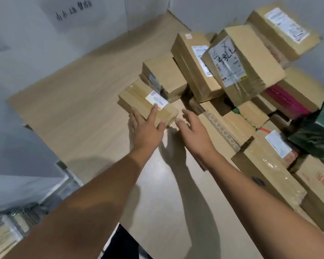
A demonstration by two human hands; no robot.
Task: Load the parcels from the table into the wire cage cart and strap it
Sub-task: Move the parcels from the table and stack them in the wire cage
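Reaching for one parcel is the step in hand, as I judge it. At the far left the wire cage cart [17, 221] shows only as a blurred corner of mesh below the table [73, 101]. How full it is, and where its strap lies, cannot be told.

The small flat box [137, 99] lies label up on the table, at the near left edge of the heap. The left hand [146, 128] rests on its top with straight fingers, and the forefinger reaches the label [156, 100]. Its grip is wide and clasps nothing. The right hand [192, 128] is just beside the box's right end, its grip also wide and empty. Whether its fingertips touch the cardboard I cannot tell.

To do this well, I would bring one palm to each short end and squeeze evenly. The box should then be lifted straight up before it is swung left toward the cart. A second box sits close against its far edge, so dragging could tug that one.

Further right the pile of parcels [232, 71] is stacked loosely, with several boxes tilted, and it should not be knocked. The pile is cut off at the right edge, its lower boxes are buried, and the labels are too smeared to read.
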